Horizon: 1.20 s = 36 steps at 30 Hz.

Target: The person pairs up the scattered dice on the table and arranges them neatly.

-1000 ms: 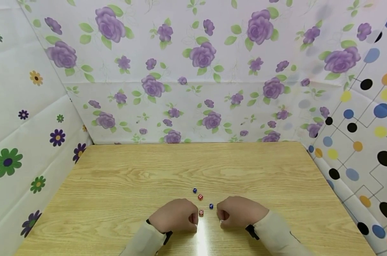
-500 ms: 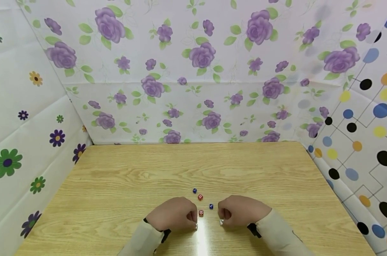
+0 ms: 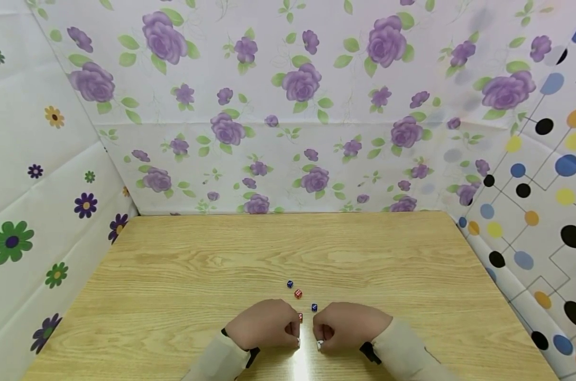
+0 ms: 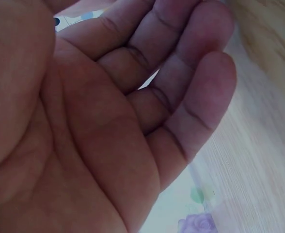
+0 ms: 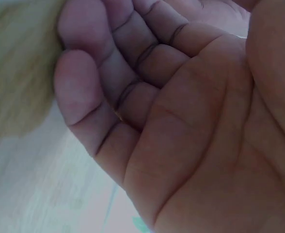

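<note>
In the head view my left hand [image 3: 265, 325] pinches a small white die [image 3: 298, 343] between thumb and fingertips, most of it covered. Facing it, my right hand [image 3: 349, 326] pinches another white die [image 3: 320, 345]; a narrow gap separates the two. Just past the left fingers lies a red die [image 3: 300, 317], partly hidden by that hand. A blue die [image 3: 314, 307] rests beyond the right knuckles. Both wrist views show curled fingers and palm, with neither white die visible.
Farther up the wooden table [image 3: 197, 264] lie a second red die [image 3: 298, 293] and a second blue die [image 3: 290, 284]. A flowered cloth wall [image 3: 278, 159] rises behind the table, with patterned cloth on both sides.
Both hands have come closer together and slightly nearer the person, each still pinching its white die. The left hand now covers part of the near red die. The loose dice stay put.
</note>
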Each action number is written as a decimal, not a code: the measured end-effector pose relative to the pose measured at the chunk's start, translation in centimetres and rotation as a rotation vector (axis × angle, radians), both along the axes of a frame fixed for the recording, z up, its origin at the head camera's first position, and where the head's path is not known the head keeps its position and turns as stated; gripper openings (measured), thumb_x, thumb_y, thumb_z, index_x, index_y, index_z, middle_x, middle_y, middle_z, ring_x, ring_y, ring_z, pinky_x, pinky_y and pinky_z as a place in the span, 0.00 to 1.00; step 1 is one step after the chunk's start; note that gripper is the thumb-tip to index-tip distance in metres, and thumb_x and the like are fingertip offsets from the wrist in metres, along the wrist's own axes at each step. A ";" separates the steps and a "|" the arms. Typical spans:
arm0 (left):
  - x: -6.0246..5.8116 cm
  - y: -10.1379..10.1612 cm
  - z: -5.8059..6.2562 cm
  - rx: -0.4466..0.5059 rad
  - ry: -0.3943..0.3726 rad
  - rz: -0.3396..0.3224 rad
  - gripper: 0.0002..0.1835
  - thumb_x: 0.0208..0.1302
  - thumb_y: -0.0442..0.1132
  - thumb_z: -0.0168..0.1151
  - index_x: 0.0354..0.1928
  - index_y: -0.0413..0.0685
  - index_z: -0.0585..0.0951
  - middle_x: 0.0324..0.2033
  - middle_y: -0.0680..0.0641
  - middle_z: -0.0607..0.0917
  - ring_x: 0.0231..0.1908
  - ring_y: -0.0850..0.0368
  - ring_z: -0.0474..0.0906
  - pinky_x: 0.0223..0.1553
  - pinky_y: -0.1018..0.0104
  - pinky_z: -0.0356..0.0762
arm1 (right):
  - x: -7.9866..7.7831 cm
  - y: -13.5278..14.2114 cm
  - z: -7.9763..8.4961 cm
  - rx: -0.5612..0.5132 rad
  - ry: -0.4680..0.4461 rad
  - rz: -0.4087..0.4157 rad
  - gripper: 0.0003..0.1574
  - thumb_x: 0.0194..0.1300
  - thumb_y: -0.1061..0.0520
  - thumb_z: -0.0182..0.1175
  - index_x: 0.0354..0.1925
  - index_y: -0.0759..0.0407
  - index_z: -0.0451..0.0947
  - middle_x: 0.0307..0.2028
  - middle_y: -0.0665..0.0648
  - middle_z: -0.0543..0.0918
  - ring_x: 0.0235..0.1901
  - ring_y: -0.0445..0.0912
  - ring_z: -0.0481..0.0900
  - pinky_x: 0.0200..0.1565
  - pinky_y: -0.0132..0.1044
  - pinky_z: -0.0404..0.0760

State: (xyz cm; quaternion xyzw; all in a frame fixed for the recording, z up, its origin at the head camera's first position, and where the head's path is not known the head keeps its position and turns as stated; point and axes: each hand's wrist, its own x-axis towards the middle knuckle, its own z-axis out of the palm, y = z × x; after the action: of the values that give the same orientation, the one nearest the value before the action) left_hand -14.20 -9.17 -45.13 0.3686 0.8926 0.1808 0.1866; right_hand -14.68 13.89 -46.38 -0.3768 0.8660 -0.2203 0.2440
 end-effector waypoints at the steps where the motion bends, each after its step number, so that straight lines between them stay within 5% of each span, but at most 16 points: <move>1: 0.0 0.1 -0.1 -0.002 -0.002 0.000 0.12 0.56 0.35 0.70 0.21 0.62 0.83 0.19 0.69 0.76 0.21 0.74 0.68 0.29 0.78 0.70 | 0.0 -0.1 0.0 -0.001 -0.003 0.005 0.13 0.58 0.59 0.72 0.29 0.44 0.78 0.23 0.37 0.73 0.23 0.30 0.68 0.29 0.26 0.71; 15: -0.2 -0.2 -0.1 0.000 -0.051 -0.002 0.07 0.61 0.44 0.76 0.27 0.64 0.86 0.24 0.70 0.81 0.26 0.76 0.76 0.34 0.77 0.75 | 0.0 0.0 0.3 -0.012 -0.007 0.045 0.11 0.59 0.60 0.71 0.30 0.46 0.78 0.23 0.37 0.74 0.23 0.30 0.68 0.28 0.25 0.71; 36: 0.4 0.9 -0.7 -0.038 0.033 -0.037 0.09 0.59 0.42 0.75 0.25 0.65 0.85 0.23 0.70 0.78 0.25 0.75 0.72 0.32 0.79 0.72 | 0.5 -0.9 -0.5 -0.028 0.098 0.068 0.12 0.60 0.57 0.72 0.29 0.43 0.78 0.23 0.34 0.73 0.24 0.28 0.68 0.29 0.22 0.71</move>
State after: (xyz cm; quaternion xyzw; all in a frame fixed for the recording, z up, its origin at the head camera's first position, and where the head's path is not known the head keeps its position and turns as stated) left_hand -13.78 -8.26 -45.79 0.3843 0.8918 0.1544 0.1822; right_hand -14.21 12.99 -46.84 -0.4198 0.8605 -0.2051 0.2032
